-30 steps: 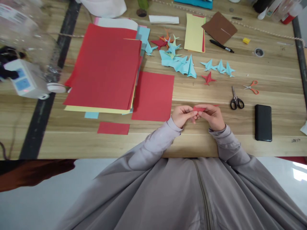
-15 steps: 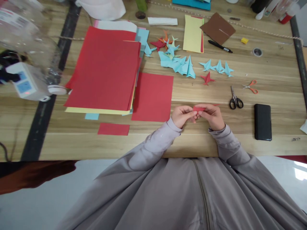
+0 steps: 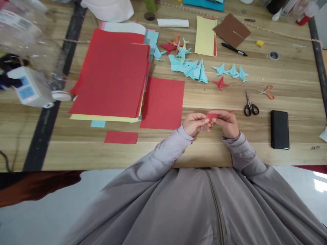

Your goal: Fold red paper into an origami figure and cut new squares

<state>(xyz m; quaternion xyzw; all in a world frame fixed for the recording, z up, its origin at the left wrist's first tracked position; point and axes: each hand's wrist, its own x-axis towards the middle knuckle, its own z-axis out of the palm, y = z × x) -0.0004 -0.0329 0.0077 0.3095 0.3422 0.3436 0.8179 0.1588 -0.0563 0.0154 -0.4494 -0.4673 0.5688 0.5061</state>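
Between both hands, above the table's front part, is a small folded red paper (image 3: pixel 211 116). My left hand (image 3: pixel 195 124) pinches its left side between thumb and fingers. My right hand (image 3: pixel 226 123) grips the other side, and its fingers hide much of the paper. A thin red tip (image 3: pixel 231 111) pokes out past the right hand. Beyond the hands lies a finished-looking red origami crane (image 3: pixel 221 83), with several blue origami cranes (image 3: pixel 233 70) behind it. A red paper square (image 3: pixel 163 103) lies left of the hands.
A stack of red sheets (image 3: pixel 112 75) and a red paper strip (image 3: pixel 121 137) lie at left. Black scissors (image 3: pixel 251 104), orange scissors (image 3: pixel 267 92) and a black phone-like slab (image 3: pixel 279 129) are at right. A pen (image 3: pixel 234 49), yellow paper (image 3: pixel 205 35) and brown paper (image 3: pixel 232 30) lie farther back.
Both hands stay nearly in place on the red paper. The fingers and the paper between them have shifted very slightly.
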